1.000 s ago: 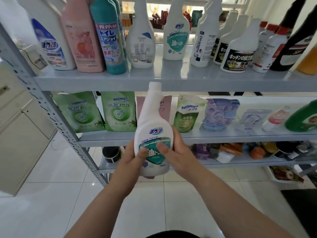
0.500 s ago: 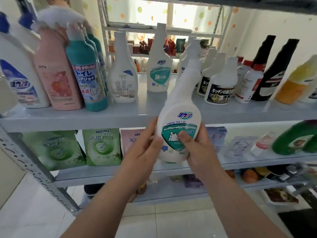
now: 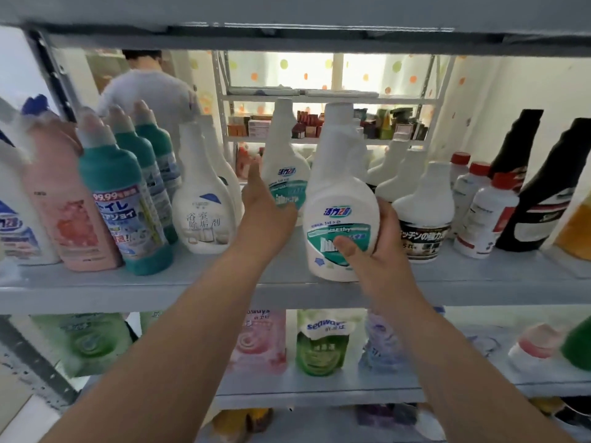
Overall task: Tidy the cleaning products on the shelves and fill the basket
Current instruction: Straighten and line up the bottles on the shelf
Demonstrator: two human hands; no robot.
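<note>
1. Right hand (image 3: 380,247) is wrapped round the white bottle (image 3: 342,219), thumb across the teal label and fingers curled behind. The bottle is upright at the very front of the shelf (image 3: 192,287).
2. Risk one: the base sits right at the shelf's front lip. Let go here and it could tip forward, down past the forearms onto the pouches (image 3: 319,343) below.
3. Left hand (image 3: 265,212) is open with its fingers stretched out, laid against the twin bottle (image 3: 284,167) just beyond. It grips nothing.
4. Risk two: shove that twin too hard and it could topple backward or slide into the bathroom cleaner (image 3: 204,215) to the left of the left hand.
5. Risk three: it's tight to the right of the right hand. Knuckles or bottle could nudge the black-label bottle (image 3: 422,219), and the row behind it is packed closely enough to go like dominoes.
6. Hard to tell:
   - whether the white bottle's base is fully down or a touch above the shelf;
   - how firmly the left fingers press;
   - most labels, which are smeared by blur.
7. Further off, a person (image 3: 150,91) stands beyond the shelving, partly hidden. The basket is nowhere in view.
</note>
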